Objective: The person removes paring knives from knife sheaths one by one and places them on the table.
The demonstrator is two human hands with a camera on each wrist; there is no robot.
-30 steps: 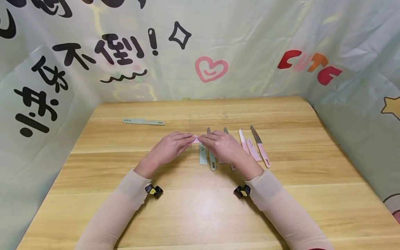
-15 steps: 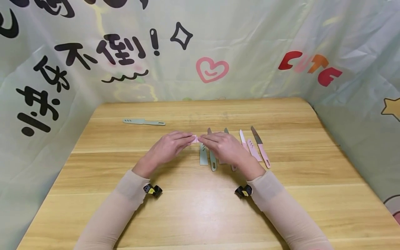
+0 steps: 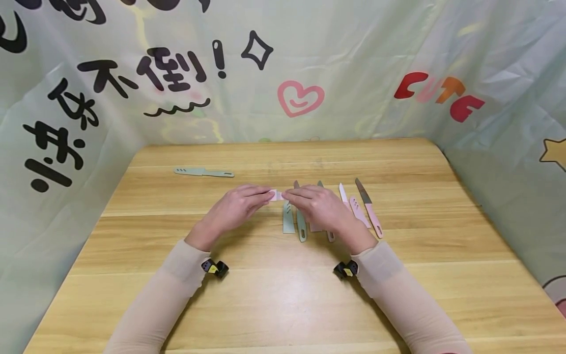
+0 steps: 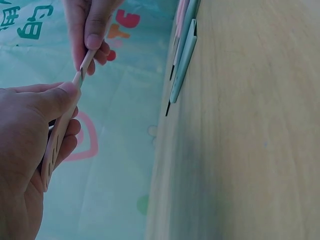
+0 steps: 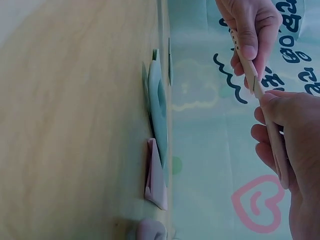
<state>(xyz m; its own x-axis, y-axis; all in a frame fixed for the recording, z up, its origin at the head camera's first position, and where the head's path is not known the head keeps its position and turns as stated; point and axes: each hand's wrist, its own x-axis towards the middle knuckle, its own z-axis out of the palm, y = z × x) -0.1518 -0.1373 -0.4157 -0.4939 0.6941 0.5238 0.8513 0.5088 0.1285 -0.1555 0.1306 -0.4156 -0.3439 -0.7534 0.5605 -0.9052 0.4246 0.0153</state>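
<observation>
In the head view my left hand [image 3: 234, 209] and right hand [image 3: 316, 209] meet over the table's middle. Between finger and thumb, the left hand pinches a slotted pink knife sheath [image 4: 59, 132]. My right hand grips the pink handle of a knife [image 5: 276, 145], largely covered by the fingers. A short stretch of the knife's blade [image 3: 279, 195] shows between the two hands; the rest sits inside the sheath. Below and beside the right hand lie a pale green sheath [image 3: 288, 220] and a green-handled knife [image 3: 301, 228].
A green knife in its sheath [image 3: 203, 172] lies at the back left. To the right are a small white-bladed knife [image 3: 343, 192], a pink sheath [image 3: 359, 211] and a pink-handled knife [image 3: 373, 219]. Another pink sheath [image 3: 316, 228] is partly hidden under my right hand. A printed curtain surrounds the table.
The hands have moved slightly apart and up. More of the blade now shows between the pink sheath and the knife's handle. The things on the table have stayed in place.
</observation>
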